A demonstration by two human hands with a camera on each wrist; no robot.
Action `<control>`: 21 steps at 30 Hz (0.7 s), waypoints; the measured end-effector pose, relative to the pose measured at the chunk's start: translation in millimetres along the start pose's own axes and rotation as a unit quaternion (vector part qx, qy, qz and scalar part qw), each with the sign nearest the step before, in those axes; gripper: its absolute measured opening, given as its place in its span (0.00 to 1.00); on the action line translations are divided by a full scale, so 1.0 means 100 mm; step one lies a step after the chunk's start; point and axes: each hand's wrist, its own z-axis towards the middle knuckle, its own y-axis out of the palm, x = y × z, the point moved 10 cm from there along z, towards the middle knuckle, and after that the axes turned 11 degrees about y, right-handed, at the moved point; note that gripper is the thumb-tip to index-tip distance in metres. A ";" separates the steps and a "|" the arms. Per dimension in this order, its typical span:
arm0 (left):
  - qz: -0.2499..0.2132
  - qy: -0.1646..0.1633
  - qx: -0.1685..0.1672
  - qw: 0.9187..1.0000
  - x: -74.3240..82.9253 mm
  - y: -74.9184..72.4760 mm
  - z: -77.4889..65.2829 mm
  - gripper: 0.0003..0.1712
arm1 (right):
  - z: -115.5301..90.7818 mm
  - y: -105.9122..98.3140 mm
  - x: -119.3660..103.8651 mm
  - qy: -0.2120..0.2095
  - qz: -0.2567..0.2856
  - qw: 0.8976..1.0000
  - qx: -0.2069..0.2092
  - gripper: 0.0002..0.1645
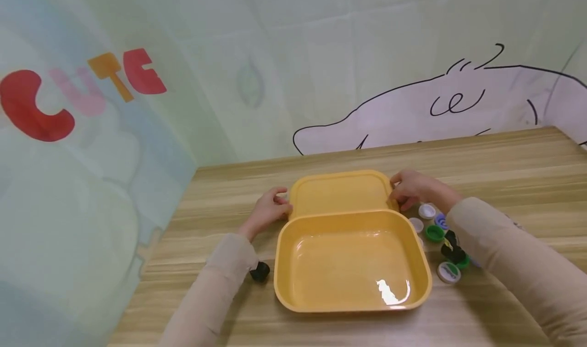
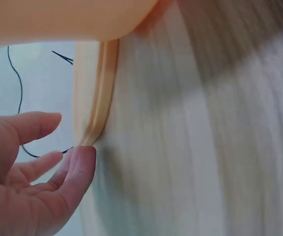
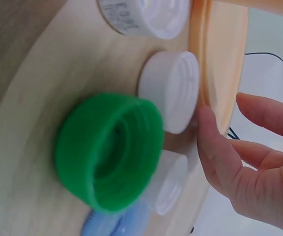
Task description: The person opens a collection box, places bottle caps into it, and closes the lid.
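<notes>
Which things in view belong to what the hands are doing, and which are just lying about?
Likely in use:
- flat yellow piece, left hand and right hand at its sides
- yellow box, directly in front of it

Apparently lying about, untouched:
- green cap, white caps and blue cap, right of the box
- small black object, left of the box

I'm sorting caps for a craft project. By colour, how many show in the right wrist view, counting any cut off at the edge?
White caps: 3
Green caps: 2 (one cut off at the left edge)
Blue cap: 1 (partly hidden)
Total: 6
</notes>
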 end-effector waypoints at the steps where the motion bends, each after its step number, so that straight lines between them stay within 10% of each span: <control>1: -0.005 0.006 -0.005 1.000 0.01 -0.01 -0.01 0.28 | -0.01 0.00 0.00 0.000 -0.003 1.000 -0.005 0.28; 7: -0.030 0.036 -0.057 0.997 0.16 -0.06 -0.10 0.22 | -0.12 -0.09 -0.03 -0.005 -0.037 0.999 -0.014 0.42; 21: -0.159 0.009 -0.145 0.977 0.26 0.11 -0.68 0.31 | -0.55 -0.44 0.10 -0.050 -0.097 0.994 -0.004 0.37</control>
